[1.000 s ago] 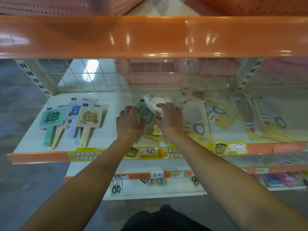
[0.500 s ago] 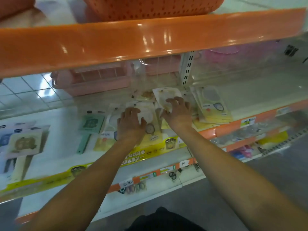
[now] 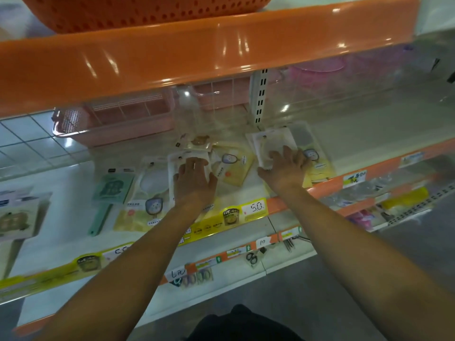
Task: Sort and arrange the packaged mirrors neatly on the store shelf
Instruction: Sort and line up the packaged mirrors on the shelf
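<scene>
Both hands are on the middle shelf, white deck with an orange front lip. Left hand lies flat, fingers straight and slightly spread, pressing a clear-wrapped white mirror pack down onto the deck near the front edge; no curl round it. Right hand also flat, fingers extended over a second white mirror pack that sits on top of a stack of yellow-card packs towards the right end of the shelf; thumb is splayed to the left, the hand presses rather than grips. Between the two hands a yellow-card mirror pack lies tilted, and just behind it, closer to the back edge, is a small clear pack with a brown print. Left of the left hand another yellow-card pack with a round cut-out lies partly under the pressed one. Further left is a green paddle mirror, handle pointing at the front edge. At the far left end a beige paddle mirror overlaps other packs, all blurred. A yellow price strip on the front lip reads 5.0. Behind the back edge sits a pink perforated basket. An orange basket is on the upper shelf. On the lower shelf's front edge hang scissors and hair ties.
</scene>
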A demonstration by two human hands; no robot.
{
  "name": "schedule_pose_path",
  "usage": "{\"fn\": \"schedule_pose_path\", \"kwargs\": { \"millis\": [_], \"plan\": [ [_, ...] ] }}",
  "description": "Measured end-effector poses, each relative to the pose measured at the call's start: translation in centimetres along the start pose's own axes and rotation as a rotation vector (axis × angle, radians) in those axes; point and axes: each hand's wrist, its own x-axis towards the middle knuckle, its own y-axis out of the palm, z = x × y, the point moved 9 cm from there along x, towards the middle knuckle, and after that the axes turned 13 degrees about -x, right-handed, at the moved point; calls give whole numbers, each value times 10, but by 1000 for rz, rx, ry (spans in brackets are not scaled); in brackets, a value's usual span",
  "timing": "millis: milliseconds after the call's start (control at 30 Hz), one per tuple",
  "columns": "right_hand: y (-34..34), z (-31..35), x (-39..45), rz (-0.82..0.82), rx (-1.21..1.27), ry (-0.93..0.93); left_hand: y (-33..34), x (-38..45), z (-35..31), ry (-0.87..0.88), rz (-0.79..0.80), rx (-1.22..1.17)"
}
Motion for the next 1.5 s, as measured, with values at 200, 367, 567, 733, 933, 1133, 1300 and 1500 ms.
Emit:
{"fn": "schedule_pose_path", "kwargs": {
  "millis": [200,367,567,733,933,1133,1300,1500],
  "plan": [
    [-22,45,-6,-59,176,-103,-14,-5,13,-35,-35,-16],
    [-44,111,-30,-159,362,-263,-40,-13,38,-83,-77,-15],
    [-26,173,-59,12,308,-311,-69,-29,78,-144,-119,2],
    [-19,198,-74,26,268,-325,-82,-34,95,-168,-138,-9],
    [-12,216,-77,116,191,-294,-92,-38,106,-188,-138,-47],
    [-2,218,-79,197,101,-218,-96,-37,114,-189,-131,-55],
    [3,223,-81,229,69,-225,-96,-36,117,-187,-116,-50],
    [-4,228,-84,142,91,-250,-97,-36,120,-184,-119,-51]
  ]
}}
